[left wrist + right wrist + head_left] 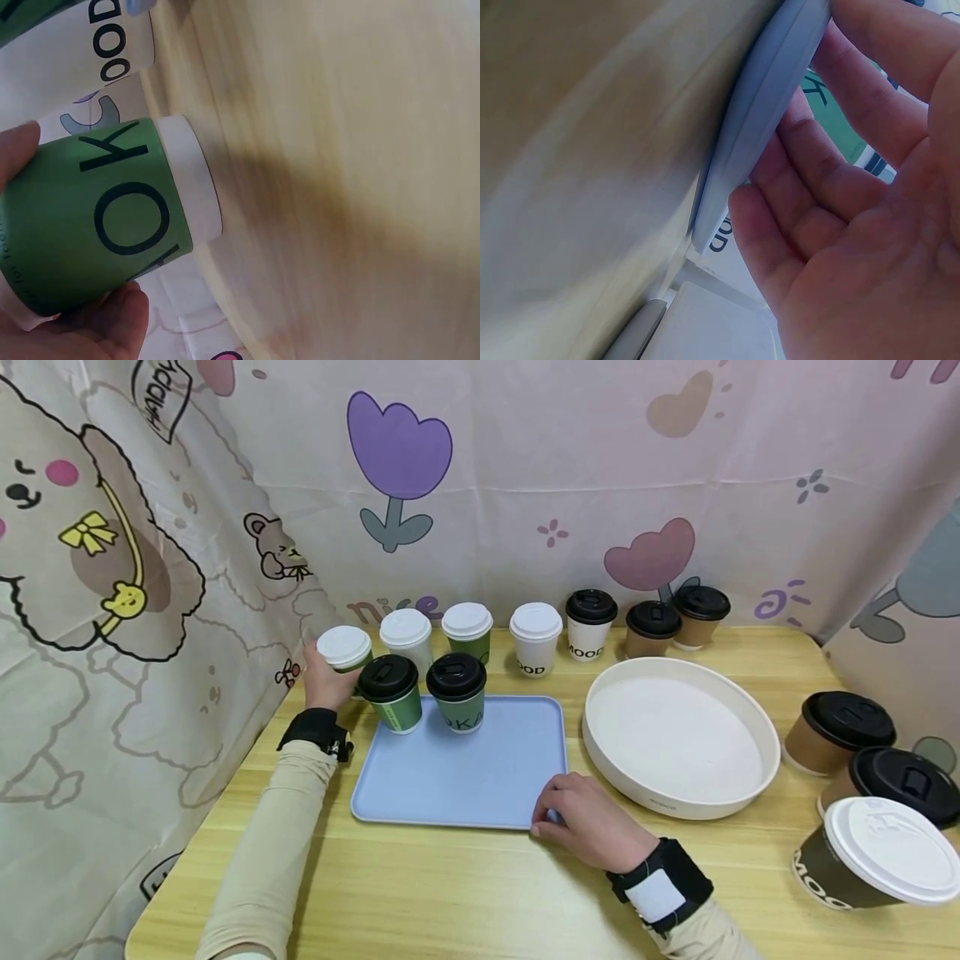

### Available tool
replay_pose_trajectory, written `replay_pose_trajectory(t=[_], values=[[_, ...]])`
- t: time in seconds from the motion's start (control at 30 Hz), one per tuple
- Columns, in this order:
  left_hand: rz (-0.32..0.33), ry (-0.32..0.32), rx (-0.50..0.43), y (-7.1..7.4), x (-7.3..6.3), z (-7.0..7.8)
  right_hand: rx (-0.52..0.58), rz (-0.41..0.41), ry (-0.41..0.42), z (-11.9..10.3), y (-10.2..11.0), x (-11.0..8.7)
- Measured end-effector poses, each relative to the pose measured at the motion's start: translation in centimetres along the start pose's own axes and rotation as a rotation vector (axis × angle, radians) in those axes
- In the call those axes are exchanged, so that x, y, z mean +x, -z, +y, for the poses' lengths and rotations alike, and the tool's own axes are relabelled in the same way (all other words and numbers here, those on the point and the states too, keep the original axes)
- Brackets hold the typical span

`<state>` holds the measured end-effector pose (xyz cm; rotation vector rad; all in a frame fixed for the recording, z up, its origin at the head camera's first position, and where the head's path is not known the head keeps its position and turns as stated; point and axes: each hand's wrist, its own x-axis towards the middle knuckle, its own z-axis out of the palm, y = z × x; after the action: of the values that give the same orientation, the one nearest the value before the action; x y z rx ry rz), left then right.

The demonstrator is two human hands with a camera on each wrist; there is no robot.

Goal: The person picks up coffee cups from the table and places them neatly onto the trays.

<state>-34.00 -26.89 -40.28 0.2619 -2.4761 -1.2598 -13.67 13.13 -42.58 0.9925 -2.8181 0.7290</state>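
My left hand [324,683] grips a green paper cup [67,202] with a white lid, beyond the tray's back left corner. Whether its base touches the table is hard to tell. On the blue tray [465,781], toward the back left, stand two green cups with black lids, one on the left [401,712] and one on the right [460,712]. My right hand [592,821] holds the tray's front right corner, its thumb at the outer edge and its bent fingers over the rim. In the right wrist view the fingertips [751,206] lie against the tray.
Behind the tray are white-lidded cups: one pale [408,643], one green [480,646], one white [534,653]. Black-lidded cups, white [587,639] and brown [648,646], continue right. A round white tray [682,727] sits right of the blue one. Large cups [847,872] line the right edge.
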Motion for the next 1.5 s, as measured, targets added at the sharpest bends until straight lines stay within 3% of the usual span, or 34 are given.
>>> replay_pose_trajectory(t=[0.1, 0.23, 0.43, 0.53, 0.7, 0.83, 1.0, 1.3, 1.5], values=[[0.038, 0.012, -0.038, 0.2, -0.5, 0.1, 0.002, -0.005, 0.001, 0.0, 0.0, 0.0], [0.141, 0.01, -0.115, 1.0, -1.4, 0.6, 0.006, -0.005, 0.009, 0.0, 0.0, 0.0], [0.309, -0.041, -0.236, 2.6, -2.3, 2.8, -0.004, 0.015, 0.023, 0.0, 0.1, -0.1], [0.389, -0.124, -0.271, 3.4, -2.9, 4.5, -0.006, 0.017, 0.026, 0.0, 0.1, -0.2], [0.448, -0.346, -0.293, 3.8, -4.9, 8.0, -0.009, 0.018, 0.038, -0.1, 0.0, -0.1], [0.416, -0.518, -0.346, 3.0, -7.3, 11.1, -0.01, 0.018, 0.037, -0.1, 0.0, 0.0], [0.312, -0.623, -0.358, 0.4, -10.7, 13.2, -0.014, 0.015, 0.027, 0.0, 0.0, -0.1], [0.143, -0.781, -0.326, -4.3, -15.4, 14.5, -0.011, 0.038, 0.055, 0.1, -0.1, -0.2], [-0.005, -0.812, -0.289, -7.7, -17.5, 14.6, -0.012, 0.033, 0.043, 0.3, -0.2, -0.1]])
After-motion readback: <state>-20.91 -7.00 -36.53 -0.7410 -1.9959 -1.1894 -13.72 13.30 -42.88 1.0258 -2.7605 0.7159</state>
